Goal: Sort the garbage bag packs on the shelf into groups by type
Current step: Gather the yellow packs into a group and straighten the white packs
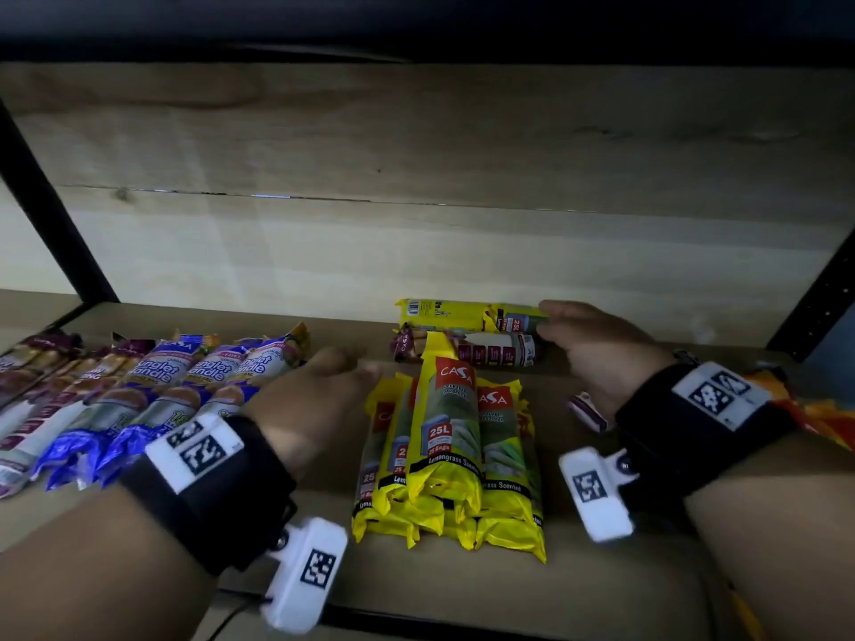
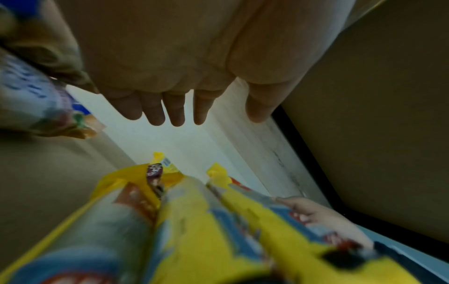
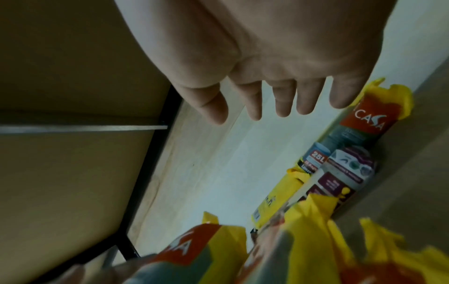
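Reaching into the shelf, you are holding both hands low over the board, palms down. Your left hand is hovering at about 9 o'clock of the yellow stack, fingers straight and slightly spread, gripping nothing. Your right hand is sitting at about 2 o'clock of that stack, fingers extended and relaxed, its fingertips lying at the right ends of the 2 packs at the back; whether they are touching them, you cannot tell.

The yellow packs are glossy tube-shaped wrappers with a red CASA patch, a 25L badge and the words Lemongrass Scented. At least 4 are lying lengthwise in a pile at the front centre, 1 resting on top of the others. 1 more yellow pack is lying crosswise at 12 o'clock of the pile, near the back wall, barcode end to the left. Just in front of it, 1 maroon-and-white pack is lying crosswise too.

Over at 9 o'clock, the blue-and-white packs marked Singlet Handle are lying side by side; at least 3 are showing. Farther left, the maroon packs are lined up, their count unclear. At 3 o'clock, an orange wrapper is peeking out behind your right wrist.
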